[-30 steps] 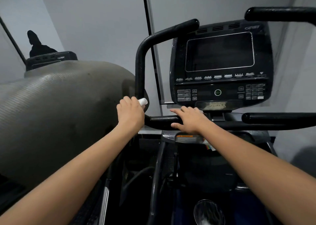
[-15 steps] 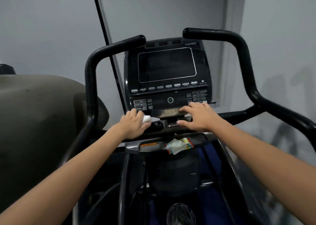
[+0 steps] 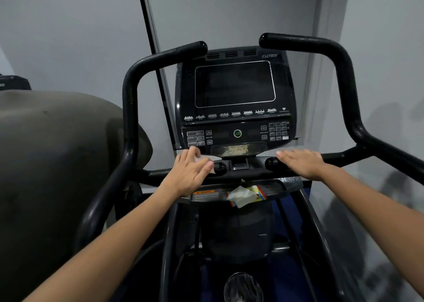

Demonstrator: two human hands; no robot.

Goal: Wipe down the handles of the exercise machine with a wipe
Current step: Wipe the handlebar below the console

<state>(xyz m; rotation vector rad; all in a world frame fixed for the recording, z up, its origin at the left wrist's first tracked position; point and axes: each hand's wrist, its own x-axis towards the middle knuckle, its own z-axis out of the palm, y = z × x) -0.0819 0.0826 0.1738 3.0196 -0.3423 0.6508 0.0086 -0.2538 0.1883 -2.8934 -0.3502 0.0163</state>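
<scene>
The black exercise machine has two tall curved handles, left (image 3: 128, 109) and right (image 3: 344, 90), and two short inner grips below the console, left (image 3: 220, 167) and right (image 3: 271, 163). My left hand (image 3: 189, 174) hovers at the left inner grip with fingers spread and blurred. A pale bit of the wipe (image 3: 197, 159) shows faintly between its index finger and thumb. My right hand (image 3: 300, 164) lies flat with straight fingers on the right inner grip's bar.
The dark console (image 3: 234, 99) with screen and buttons stands just behind my hands. A crumpled wrapper (image 3: 243, 195) lies on the tray (image 3: 275, 188) under the grips. A grey machine housing (image 3: 57, 164) fills the left, and walls are close behind and to the right.
The view swung from the left handle to the console's centre. My left hand moved along the bar to the left inner grip and its fingers spread. My right hand shifted right onto the right grip.
</scene>
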